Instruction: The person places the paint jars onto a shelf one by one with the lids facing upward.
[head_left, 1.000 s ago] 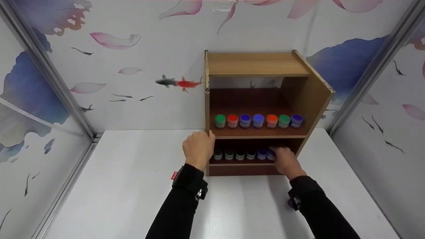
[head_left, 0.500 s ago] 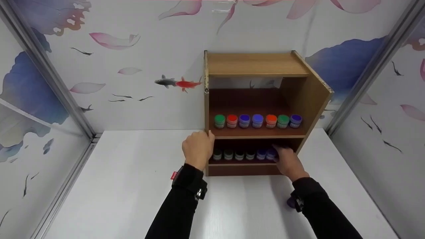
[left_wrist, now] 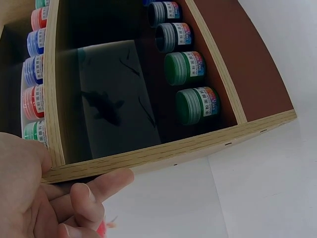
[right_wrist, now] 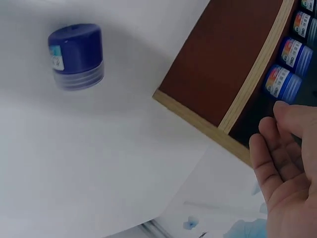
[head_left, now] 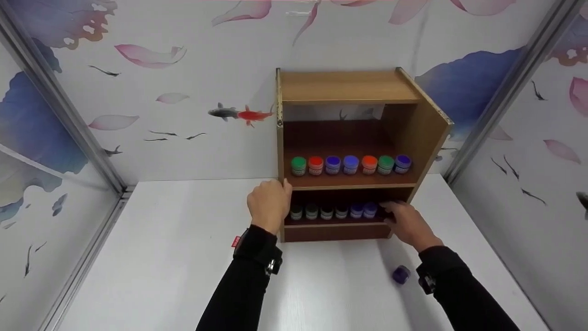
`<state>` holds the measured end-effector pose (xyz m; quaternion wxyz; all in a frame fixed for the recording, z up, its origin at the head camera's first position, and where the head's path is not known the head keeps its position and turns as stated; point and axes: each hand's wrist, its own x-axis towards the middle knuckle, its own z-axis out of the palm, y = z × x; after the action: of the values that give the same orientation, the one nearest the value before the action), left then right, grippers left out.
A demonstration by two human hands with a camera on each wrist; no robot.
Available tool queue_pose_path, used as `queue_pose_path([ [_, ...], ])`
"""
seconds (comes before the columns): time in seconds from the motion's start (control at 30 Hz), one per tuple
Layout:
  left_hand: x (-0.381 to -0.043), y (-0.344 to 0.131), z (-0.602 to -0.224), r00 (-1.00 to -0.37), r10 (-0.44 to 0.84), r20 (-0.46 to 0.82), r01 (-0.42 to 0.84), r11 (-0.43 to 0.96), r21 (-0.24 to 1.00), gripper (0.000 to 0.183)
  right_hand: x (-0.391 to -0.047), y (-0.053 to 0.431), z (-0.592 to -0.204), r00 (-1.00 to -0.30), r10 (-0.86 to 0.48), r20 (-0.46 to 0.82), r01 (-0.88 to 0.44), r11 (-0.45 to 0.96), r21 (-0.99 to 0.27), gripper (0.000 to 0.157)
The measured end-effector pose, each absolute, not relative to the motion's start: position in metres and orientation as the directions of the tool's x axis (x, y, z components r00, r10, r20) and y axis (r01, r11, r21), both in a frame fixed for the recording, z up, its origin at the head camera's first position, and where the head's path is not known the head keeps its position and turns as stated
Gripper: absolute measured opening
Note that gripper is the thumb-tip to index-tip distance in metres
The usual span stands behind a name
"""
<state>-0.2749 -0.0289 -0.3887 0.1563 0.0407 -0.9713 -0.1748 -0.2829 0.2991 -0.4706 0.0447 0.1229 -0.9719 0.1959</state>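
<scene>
A small wooden shelf unit [head_left: 349, 87] stands against the back wall. My left hand [head_left: 268, 204] grips the front edge of its left side panel, fingers on the outer face. At the right end of the lower compartment is my right hand [head_left: 410, 225], its fingers loosely bent with nothing between them. In the right wrist view its thumb tip is close by the last blue paint jar [right_wrist: 282, 83] of the lower row. Another paint jar [head_left: 401, 274], dark blue-purple, lies on the table in front of the unit, below my right hand. Its lid and clear ridged part show in the right wrist view.
Several paint jars with green, red and blue lids, such as the red-lidded jar [head_left: 315, 165], line the middle shelf. Green and dark jars [left_wrist: 198, 105] fill the left of the lower row. Metal frame posts [head_left: 510, 96] and printed walls enclose the white table [head_left: 183, 257].
My right hand has drawn away from the last jar of the lower row, toward the right. The jar on the table now shows fully. My left hand keeps its grip.
</scene>
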Motion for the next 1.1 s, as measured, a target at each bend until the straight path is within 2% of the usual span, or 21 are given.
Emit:
queue_pose_path([
  [0.3, -0.274, -0.031, -0.388, -0.941, -0.128, 0.313, -0.011, 0.937, 0.35, 0.052, -0.271, 0.314, -0.469, -0.945, -0.304, 0.118, -0.325, 0.851, -0.411, 0.018],
  [0.7, -0.275, -0.029, -0.387, -0.947, -0.116, 0.3, -0.011, 0.944, 0.33, 0.054, -0.253, 0.328, -0.477, -0.938, -0.345, -0.033, -0.297, 0.85, -0.436, 0.014],
  [0.87, -0.275, -0.03, -0.387, -0.953, -0.119, 0.278, -0.019, 0.941, 0.339, 0.054, -0.243, 0.327, -0.485, -0.943, -0.305, -0.135, -0.222, 0.876, -0.428, 0.017],
  [1.1, -0.274, -0.029, -0.387, -0.958, -0.117, 0.26, -0.017, 0.934, 0.357, 0.053, -0.228, 0.329, -0.493, -0.941, -0.173, -0.291, -0.05, 0.921, -0.385, 0.015],
])
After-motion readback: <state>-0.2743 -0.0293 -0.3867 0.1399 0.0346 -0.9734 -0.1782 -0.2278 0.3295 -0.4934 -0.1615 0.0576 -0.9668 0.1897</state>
